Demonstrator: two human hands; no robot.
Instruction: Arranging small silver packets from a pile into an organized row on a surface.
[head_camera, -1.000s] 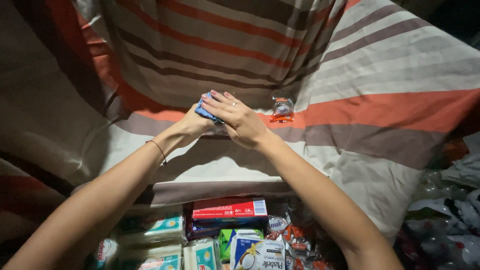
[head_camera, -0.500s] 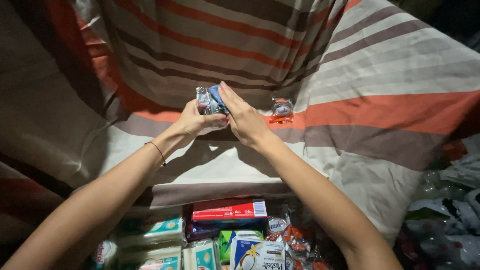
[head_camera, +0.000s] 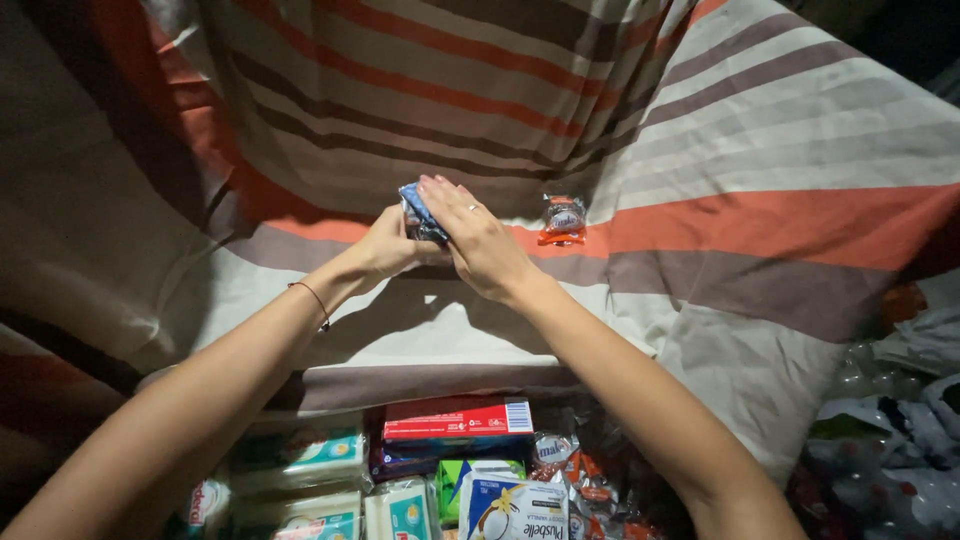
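Both my hands meet over a striped cloth (head_camera: 700, 150) and hold one small blue and silver packet (head_camera: 417, 211) between them. My left hand (head_camera: 385, 245) grips it from below and the left. My right hand (head_camera: 478, 238), with a ring on one finger, presses flat against its right side. A thin bracelet circles my left wrist. A small orange and silver wrapped packet (head_camera: 563, 218) lies on the cloth just right of my right hand, apart from it.
Near the bottom edge sit many packaged goods: a red and blue flat box (head_camera: 458, 419), a white box (head_camera: 512, 506), several teal and white packs (head_camera: 320, 455) and orange wrapped sweets (head_camera: 585, 485). Crumpled plastic bags (head_camera: 885, 440) lie at the lower right.
The blue packet, first covered by my right hand, was lifted upright between both hands. Now it is tilted and pressed by my right palm. Arms stay in place.
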